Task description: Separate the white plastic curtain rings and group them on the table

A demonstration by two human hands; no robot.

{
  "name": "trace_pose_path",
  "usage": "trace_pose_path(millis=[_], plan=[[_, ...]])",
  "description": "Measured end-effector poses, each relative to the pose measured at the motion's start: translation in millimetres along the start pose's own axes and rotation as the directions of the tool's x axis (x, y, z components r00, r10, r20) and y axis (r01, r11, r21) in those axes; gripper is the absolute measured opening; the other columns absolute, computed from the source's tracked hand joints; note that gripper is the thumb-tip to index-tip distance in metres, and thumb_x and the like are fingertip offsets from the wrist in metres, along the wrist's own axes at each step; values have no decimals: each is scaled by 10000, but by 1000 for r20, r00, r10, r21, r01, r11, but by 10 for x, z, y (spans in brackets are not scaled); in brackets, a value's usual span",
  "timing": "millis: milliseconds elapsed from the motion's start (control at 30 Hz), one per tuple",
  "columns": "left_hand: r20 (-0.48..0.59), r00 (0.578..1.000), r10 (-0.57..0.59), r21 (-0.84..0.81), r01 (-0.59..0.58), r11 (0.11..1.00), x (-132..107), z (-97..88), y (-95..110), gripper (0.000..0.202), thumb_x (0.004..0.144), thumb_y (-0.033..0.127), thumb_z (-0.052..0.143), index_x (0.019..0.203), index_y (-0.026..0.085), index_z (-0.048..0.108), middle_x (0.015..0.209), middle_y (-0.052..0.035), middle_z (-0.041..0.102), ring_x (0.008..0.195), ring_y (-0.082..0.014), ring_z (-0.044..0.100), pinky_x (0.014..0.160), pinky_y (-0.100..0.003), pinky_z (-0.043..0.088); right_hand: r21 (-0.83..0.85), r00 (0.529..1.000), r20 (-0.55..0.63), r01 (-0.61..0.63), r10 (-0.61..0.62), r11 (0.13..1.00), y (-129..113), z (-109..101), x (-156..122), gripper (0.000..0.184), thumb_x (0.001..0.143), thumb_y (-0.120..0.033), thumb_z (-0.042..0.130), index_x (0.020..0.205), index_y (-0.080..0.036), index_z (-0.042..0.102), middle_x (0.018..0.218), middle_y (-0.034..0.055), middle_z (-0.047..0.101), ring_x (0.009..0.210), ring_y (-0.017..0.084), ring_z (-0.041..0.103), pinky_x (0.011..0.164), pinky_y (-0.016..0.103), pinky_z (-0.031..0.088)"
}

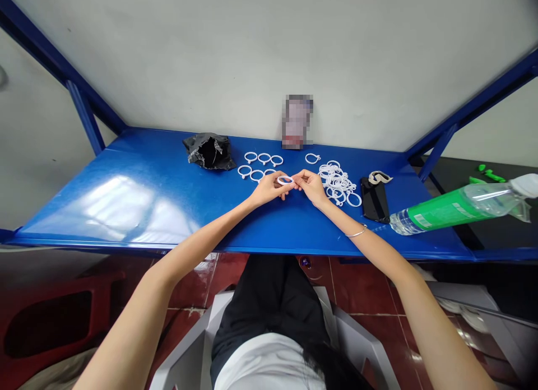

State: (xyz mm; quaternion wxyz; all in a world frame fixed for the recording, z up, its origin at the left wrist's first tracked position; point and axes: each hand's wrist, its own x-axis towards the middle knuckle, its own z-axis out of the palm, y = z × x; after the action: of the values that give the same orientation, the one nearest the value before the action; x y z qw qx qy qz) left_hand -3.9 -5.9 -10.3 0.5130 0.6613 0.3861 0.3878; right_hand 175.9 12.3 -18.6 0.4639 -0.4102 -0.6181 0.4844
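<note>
Both hands meet mid-table over the blue table (147,210). Left hand (269,189) pinches a white ring (285,180) at its left side, fingers curled around it; right hand (310,184) grips the same ring from the right with thumb and fingertips — ring held just above the tabletop, between the two hands. A thin bracelet (356,232) sits on the right wrist.

Just behind the left hand — a neat set of separate white rings (259,165) laid in two short rows, flat on the table. One lone ring (312,158) lies behind the right hand, apart from the rows. Right of the right hand, a loose pile of rings (338,184), overlapping, touching each other.

Further right: a black flat object (375,199) lying on the table, with a small beige clip-like piece (379,177) at its far end. A clear water bottle (458,206) with green label lies on its side at the right edge of the table, cap end pointing right.

Far left of the rows, a crumpled black bag (209,151), open. A blurred upright item (297,121) leans at the wall behind the rings. Person seated on a white chair (348,328).
</note>
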Motion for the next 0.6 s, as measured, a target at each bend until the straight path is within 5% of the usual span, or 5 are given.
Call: trace_pose_path(millis=[267,600], plan=[[51,999,4,9,-5,1000,0,4,-18,434,875,594,578,819,172,499,635,3,632,456,-80,553,503,-202,434,51,998,44,-56,54,997,-13,38,-29,490,682,-661,757,716,-198,600,624,-16,607,567,112,543,550,251,435],[93,995,-37,4,37,999,24,-31,-63,600,906,660,452,631,135,547,528,-6,577,401,-63,507,468,-194,399,117,944,318,-134,91,984,-37,65,-116,520,812,-683,619,714,-174,593,618,-5,616,564,106,554,556,244,405]])
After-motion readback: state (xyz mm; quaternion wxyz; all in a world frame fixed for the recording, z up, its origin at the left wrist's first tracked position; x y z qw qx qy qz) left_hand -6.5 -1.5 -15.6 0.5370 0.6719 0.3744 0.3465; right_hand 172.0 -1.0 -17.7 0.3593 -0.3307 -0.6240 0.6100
